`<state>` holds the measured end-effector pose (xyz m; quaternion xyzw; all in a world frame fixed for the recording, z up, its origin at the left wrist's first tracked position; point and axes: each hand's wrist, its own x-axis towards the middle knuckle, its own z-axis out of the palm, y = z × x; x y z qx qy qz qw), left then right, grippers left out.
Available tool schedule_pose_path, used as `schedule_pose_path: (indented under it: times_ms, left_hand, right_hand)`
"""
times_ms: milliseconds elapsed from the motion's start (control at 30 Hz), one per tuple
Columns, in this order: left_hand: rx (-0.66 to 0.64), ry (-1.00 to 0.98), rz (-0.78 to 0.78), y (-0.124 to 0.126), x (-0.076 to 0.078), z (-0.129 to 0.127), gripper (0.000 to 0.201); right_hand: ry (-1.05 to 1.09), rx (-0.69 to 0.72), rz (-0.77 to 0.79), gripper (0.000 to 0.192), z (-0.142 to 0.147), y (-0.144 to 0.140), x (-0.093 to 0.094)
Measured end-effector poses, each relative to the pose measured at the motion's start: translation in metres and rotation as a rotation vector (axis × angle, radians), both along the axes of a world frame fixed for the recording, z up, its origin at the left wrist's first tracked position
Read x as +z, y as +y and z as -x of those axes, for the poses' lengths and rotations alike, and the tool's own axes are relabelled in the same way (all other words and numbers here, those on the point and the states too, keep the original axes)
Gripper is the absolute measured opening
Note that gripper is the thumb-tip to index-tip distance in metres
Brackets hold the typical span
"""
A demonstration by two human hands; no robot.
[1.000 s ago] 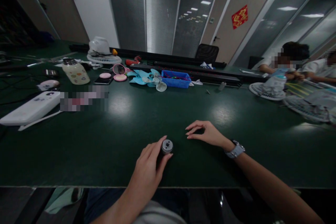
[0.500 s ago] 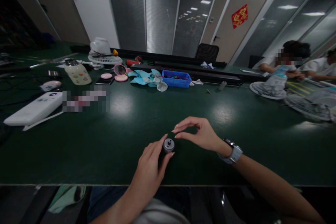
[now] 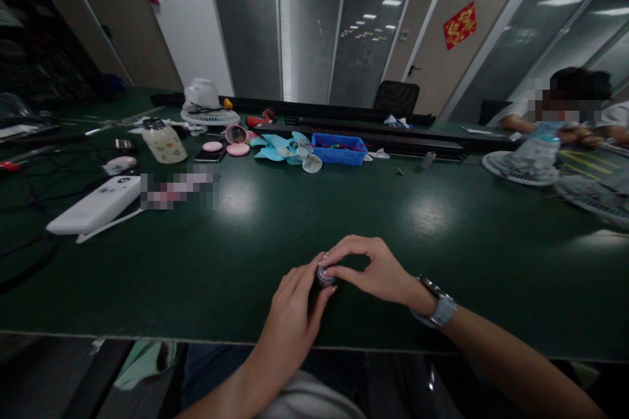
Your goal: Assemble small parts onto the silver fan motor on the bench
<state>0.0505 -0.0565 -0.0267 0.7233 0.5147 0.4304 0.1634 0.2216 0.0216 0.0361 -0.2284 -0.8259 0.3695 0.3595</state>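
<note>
A dark green tabletop (image 3: 206,288) is seen from above, close to its near edge. A small round metal part (image 3: 324,274), possibly a little motor, is held upright just above that edge. The left hand (image 3: 295,314) is curled around the part's body from below, thumb and fingers wrapped on it, apparently to keep it steady. The right hand (image 3: 373,268), with a wristwatch (image 3: 439,304) on its wrist, is brought in from the right; its thumb and forefinger are pinched together on the part's top face, as if something tiny there is gripped. Whether anything lies between those fingertips cannot be told. Farther back, a blue tray (image 3: 340,149), pale blue fan blades (image 3: 282,146) and a white remote (image 3: 95,206) are laid out within reach.
</note>
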Motion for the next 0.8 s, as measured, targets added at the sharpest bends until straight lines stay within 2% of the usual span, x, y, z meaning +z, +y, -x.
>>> schedule_pose_path:
  times_ms: [200, 400, 600, 800]
  left_hand:
    - [-0.006, 0.010, 0.009, 0.001, -0.001, 0.000, 0.039]
    - [0.008, 0.023, -0.026, 0.000, -0.002, 0.000, 0.033]
    - [0.020, 0.034, -0.063, 0.000, -0.006, 0.001, 0.040]
    - [0.050, 0.029, -0.156, 0.002, -0.014, 0.006, 0.032]
  right_hand:
    - [0.014, -0.065, 0.072, 0.016, 0.003, -0.004, -0.004]
    - [0.046, -0.124, 0.184, 0.020, 0.009, -0.007, -0.011]
    - [0.032, -0.113, 0.041, 0.016, 0.005, -0.006, -0.009]
    - [0.044, -0.090, -0.028, 0.014, 0.014, -0.004, -0.007]
